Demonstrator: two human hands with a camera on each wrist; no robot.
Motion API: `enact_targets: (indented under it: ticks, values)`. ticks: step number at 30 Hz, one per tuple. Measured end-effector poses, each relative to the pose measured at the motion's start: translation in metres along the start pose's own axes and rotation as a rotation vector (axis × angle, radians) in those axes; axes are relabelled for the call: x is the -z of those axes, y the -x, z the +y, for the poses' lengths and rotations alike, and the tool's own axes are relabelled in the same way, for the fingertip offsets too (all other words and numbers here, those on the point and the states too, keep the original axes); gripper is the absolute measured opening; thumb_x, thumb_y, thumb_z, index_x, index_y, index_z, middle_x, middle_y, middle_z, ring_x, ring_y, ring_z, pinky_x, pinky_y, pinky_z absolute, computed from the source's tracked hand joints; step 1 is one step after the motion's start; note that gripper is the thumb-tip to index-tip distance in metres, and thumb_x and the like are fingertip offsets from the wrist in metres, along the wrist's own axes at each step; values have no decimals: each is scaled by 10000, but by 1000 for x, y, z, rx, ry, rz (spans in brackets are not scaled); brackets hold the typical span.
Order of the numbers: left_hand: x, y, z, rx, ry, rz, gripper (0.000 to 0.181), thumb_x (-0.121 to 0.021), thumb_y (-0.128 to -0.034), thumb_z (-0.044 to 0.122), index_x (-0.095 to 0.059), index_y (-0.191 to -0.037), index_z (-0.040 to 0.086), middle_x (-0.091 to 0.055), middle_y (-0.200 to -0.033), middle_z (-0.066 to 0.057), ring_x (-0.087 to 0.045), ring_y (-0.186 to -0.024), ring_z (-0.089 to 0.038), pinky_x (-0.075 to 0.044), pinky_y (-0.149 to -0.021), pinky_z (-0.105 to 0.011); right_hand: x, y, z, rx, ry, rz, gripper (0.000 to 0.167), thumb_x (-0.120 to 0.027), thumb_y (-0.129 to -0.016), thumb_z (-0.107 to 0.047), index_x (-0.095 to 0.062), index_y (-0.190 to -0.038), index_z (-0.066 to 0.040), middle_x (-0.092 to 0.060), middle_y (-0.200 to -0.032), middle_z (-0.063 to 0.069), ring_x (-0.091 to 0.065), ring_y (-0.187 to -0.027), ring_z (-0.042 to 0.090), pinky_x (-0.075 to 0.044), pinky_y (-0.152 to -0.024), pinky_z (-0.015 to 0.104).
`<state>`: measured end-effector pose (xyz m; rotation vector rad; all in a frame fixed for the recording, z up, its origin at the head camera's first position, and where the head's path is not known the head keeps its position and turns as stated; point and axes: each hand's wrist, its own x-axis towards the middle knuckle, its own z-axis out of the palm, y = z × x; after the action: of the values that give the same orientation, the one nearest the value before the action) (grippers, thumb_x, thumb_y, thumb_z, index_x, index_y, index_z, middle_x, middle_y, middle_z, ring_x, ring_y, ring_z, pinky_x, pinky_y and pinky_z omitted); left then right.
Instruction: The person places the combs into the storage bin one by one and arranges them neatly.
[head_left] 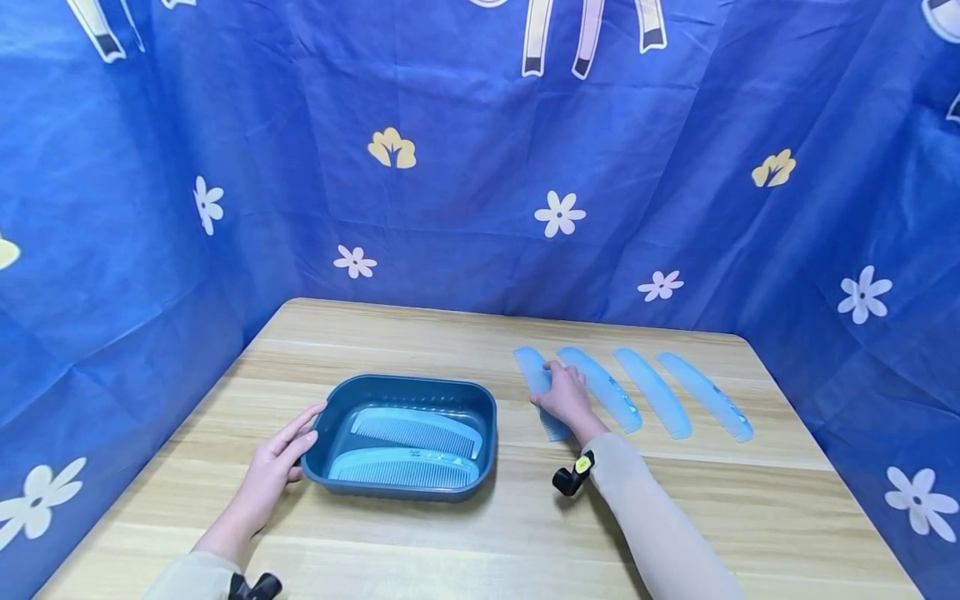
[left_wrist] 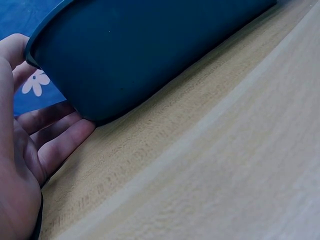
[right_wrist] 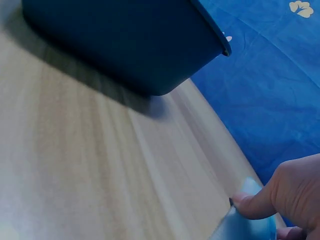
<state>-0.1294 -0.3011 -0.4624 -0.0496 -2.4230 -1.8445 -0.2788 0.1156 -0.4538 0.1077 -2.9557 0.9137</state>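
My left hand (head_left: 277, 457) holds the left end of a dark teal plastic basin (head_left: 489, 417). In the left wrist view, fingers (left_wrist: 70, 140) touch its lower wall and others reach its rim. Two pale blue combs (head_left: 416, 427) lie inside, one in front of the other. To the right of the basin, my right hand (head_left: 566, 396) grips the middle of a light blue comb (head_left: 529, 360) by its edges, partly covering it. The right wrist view shows the thumb (right_wrist: 257, 204) pressed on this comb (right_wrist: 245, 227); whether it is off the table cannot be told.
Three more blue combs, a near one (head_left: 600, 383), a middle one (head_left: 652, 392) and a far-right one (head_left: 705, 396), lie slanted on the wooden table (head_left: 420, 550). A blue curtain (head_left: 465, 208) with flower prints stands behind the table and along both sides.
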Motion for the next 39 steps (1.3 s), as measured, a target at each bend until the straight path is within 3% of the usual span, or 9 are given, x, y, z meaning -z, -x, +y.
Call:
enact_targets:
  ticks: [6, 18, 30, 39]
  values:
    - [0, 1, 0, -2, 2, 2, 467, -453, -989, 305, -374, -1437, 195, -483, -1242, 154, -549, -978, -5, -528, -656, -269, 4, -3, -2, -30, -43, -30, 683, -797, -725, -202, -495, -1318, -51, -441, -1215, 239, -461, -1063, 393, -428, -851, 471]
    - [-1, 1, 0, -8, 19, -9, 466, -452, -991, 295, -370, -1439, 193, -482, -1235, 174, -565, -984, -20, -533, -678, -275, 11, -6, 4, 26, -206, -45, 586, -740, -779, -60, -502, -1313, -13, -477, -1286, 234, -460, -1164, 371, -430, -913, 459]
    - [-1, 1, -3, -7, 15, -4, 463, -452, -991, 295, -375, -1436, 194, -474, -1250, 178, -571, -945, -29, -527, -639, -264, 13, -2, 6, -8, -367, -15, 511, -697, -817, -34, -526, -1298, -39, -517, -1182, 215, -541, -1034, 340, -502, -778, 404]
    - [-1, 2, -3, -19, 37, -2, 459, -461, -990, 267, -382, -1433, 177, -514, -1212, 158, -573, -923, -30, -515, -605, -247, 15, 0, 6, 10, -386, 24, 508, -692, -826, -47, -523, -1305, -53, -520, -1168, 203, -534, -916, 289, -483, -706, 371]
